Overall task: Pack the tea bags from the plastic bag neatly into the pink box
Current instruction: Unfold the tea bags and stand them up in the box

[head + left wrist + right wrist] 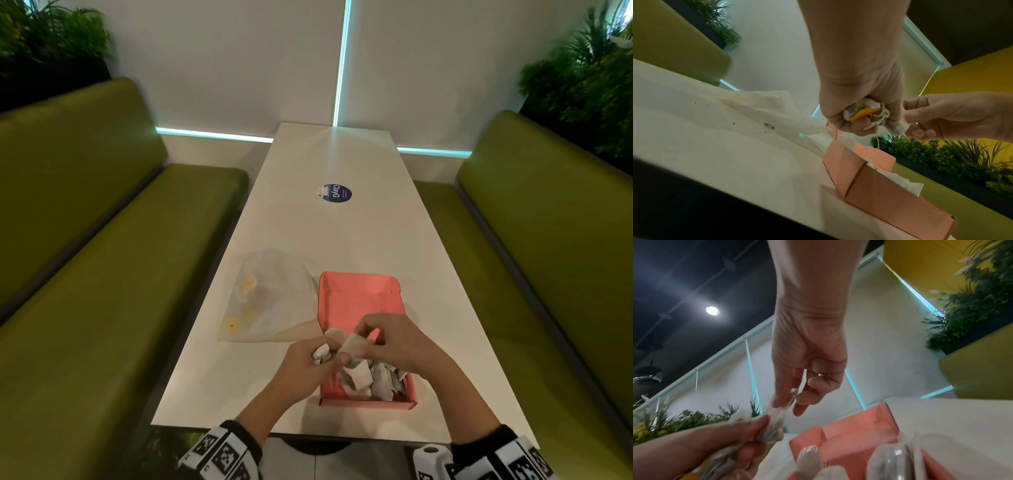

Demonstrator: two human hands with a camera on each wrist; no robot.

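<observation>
From the head view, both hands work just over the near end of the pink box (363, 301), which sits open on the white table (342, 233) with its lid laid back away from the person. The left hand (305, 366) is closed around a crumpled clump of tea bags (321, 354), a reserve held close to the box so single bags can be drawn off. The right hand (394, 339) pinches one pale tea bag (354, 344) at the clump's edge — probably separating it for placing. More bags already stand packed in the near part of the box. The plastic bag (270, 298) lies slack just left of the box, touching it, with a few yellow tags showing through.

In the left wrist view, the left hand (861, 104) has its fingers curled tight round the clump (867, 113), a yellow tag sticking out. The right hand (941, 116) nips a bag (898, 128) beside it, above the box (879, 191), where white bag tops rise past the wall.

In the right wrist view, thumb and forefinger of the right hand (807, 369) clamp the top of a blurred bag (777, 423) whose lower end stays in the left hand (715, 443); the other fingers hang loosely curled. The box (849, 439) lies directly below, so a freed bag need only go down
</observation>
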